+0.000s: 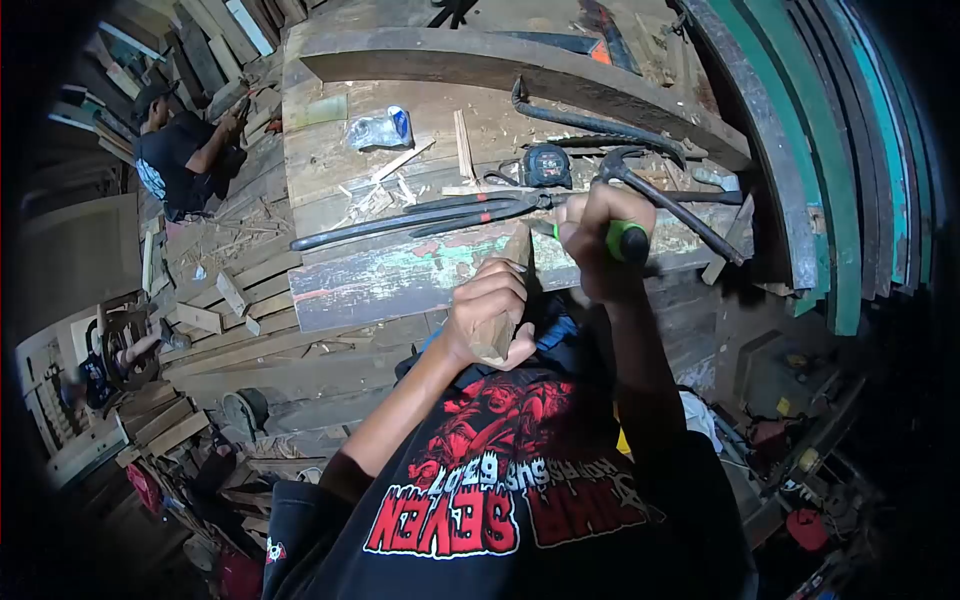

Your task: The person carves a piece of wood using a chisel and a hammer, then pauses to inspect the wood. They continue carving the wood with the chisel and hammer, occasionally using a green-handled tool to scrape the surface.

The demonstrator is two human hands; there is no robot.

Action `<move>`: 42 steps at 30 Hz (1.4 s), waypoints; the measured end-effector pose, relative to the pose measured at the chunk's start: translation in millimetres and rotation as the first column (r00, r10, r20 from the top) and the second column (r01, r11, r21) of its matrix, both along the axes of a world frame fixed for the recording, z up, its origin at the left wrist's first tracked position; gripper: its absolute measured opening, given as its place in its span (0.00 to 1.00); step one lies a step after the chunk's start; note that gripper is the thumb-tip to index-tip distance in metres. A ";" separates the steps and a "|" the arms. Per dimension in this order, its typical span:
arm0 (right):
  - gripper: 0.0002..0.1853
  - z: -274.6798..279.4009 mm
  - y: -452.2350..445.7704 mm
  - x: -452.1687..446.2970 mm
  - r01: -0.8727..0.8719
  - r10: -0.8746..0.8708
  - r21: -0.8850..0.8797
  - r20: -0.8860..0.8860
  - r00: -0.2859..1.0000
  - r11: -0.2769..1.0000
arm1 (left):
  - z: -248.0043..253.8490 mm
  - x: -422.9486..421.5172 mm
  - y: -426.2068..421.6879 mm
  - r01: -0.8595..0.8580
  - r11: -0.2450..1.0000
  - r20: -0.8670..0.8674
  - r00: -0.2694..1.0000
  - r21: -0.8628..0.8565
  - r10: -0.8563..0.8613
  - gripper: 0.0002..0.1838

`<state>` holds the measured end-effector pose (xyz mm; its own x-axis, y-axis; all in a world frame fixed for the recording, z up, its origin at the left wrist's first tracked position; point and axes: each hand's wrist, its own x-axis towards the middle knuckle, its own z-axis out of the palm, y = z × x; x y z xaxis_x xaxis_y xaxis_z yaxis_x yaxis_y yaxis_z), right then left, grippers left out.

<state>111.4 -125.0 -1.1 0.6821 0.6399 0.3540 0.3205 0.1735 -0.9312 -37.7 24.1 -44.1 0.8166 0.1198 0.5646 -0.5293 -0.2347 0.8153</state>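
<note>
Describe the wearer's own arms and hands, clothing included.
The left hand and right hand are bare, without gloves; both forearms are uncovered. The black shirt is short-sleeved; its left sleeve bears a small red and white mark. Its front carries a red print and red, white-edged lettering, "SEVEN" legible.

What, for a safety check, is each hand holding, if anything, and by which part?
The left hand holds a piece of wood around its middle; the right hand holds a tool by its green handle.

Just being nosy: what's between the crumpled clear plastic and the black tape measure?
Head view: a thin, pale wooden strip and, partly, a slanted wooden sliver.
</note>
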 end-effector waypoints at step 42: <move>0.11 94.0 -12.2 -6.7 -0.080 0.069 0.243 0.056 0.996 0.967 | 2.7 -7.3 -4.3 0.045 0.999 -0.029 0.999 0.014 -0.044 0.13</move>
